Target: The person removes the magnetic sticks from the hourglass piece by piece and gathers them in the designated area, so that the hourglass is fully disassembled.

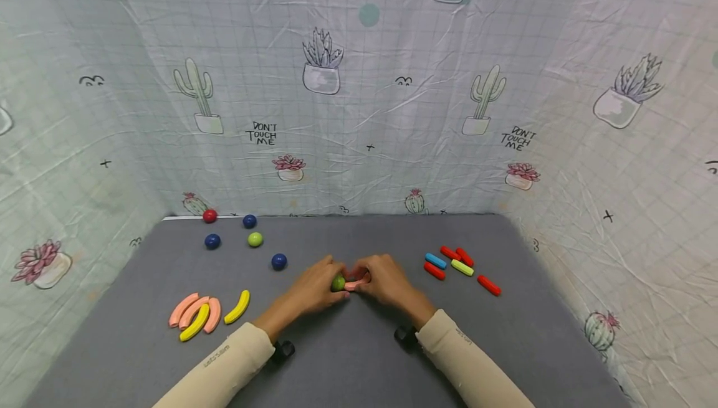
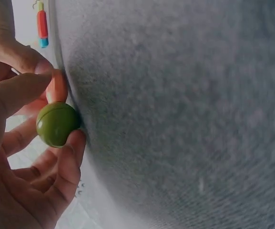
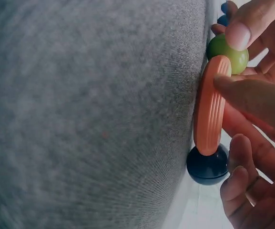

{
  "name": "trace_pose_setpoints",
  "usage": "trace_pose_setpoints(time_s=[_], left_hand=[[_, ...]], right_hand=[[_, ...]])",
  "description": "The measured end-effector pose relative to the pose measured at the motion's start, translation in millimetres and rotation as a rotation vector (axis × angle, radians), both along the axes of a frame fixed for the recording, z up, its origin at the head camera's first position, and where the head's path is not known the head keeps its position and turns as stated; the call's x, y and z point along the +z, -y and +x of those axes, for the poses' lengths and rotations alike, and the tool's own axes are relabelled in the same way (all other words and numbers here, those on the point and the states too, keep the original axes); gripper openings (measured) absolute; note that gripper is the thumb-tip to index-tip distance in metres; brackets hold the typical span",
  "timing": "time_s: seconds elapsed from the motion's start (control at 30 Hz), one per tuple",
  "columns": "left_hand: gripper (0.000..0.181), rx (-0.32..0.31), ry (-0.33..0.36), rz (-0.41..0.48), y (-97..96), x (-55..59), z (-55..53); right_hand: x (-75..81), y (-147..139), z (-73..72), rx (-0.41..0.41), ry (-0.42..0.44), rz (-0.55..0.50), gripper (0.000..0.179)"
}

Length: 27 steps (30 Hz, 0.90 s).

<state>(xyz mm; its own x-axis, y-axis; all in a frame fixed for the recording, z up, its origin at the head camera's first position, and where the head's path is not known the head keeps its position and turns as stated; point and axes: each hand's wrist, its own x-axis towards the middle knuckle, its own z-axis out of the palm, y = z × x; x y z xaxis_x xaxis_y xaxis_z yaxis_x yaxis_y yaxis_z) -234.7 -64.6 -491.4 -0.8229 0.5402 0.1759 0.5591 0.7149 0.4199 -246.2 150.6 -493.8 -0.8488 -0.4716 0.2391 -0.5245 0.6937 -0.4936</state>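
Note:
Near the middle of the grey table, my left hand point(image 1: 321, 284) grips a green ball point(image 2: 57, 124) between thumb and fingers. Against that ball sits one end of a curved, ribbed salmon-pink rod point(image 3: 208, 114), which my right hand point(image 1: 386, 280) holds, its thumb on the rod near the green ball. At the rod's other end, a dark blue ball point(image 3: 208, 164) shows in the right wrist view, with right fingertips close by; the right hand hides it in the head view. Rod and balls are low over the tabletop, in one line.
Curved pink rods point(image 1: 183, 308) and yellow rods point(image 1: 237, 307) lie on the left. Behind them are loose balls: red point(image 1: 210, 215), green point(image 1: 255, 239) and several blue point(image 1: 279, 261). Short straight sticks, red point(image 1: 489, 284), blue point(image 1: 435, 261) and yellow point(image 1: 462, 267), lie right. Printed cloth point(image 1: 359, 115) surrounds the table.

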Motion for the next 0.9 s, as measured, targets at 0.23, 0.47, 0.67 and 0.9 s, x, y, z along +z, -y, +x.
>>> trace_pose_setpoints(time_s=[0.23,0.47,0.67,0.9], left_hand=[[0.021,0.005,-0.005,-0.002,4.9,-5.5,-4.5],[0.019,0.0,-0.032,0.006,14.5,-8.2,-7.9],[0.022,0.038,-0.041,0.019,26.0,-8.3,-8.1],[0.019,0.138,0.012,-0.007,59.7,-2.2,-18.5]], right_hand=[[0.8,-1.4,0.0,-0.026,-0.112,0.012,0.024],[1.2,-5.9,-3.0,-0.034,-0.082,0.068,0.027],[-2.0,-5.1,-2.8,-0.039,-0.05,0.058,0.019],[-2.8,-2.8,-1.3,-0.065,-0.035,0.048,0.016]])
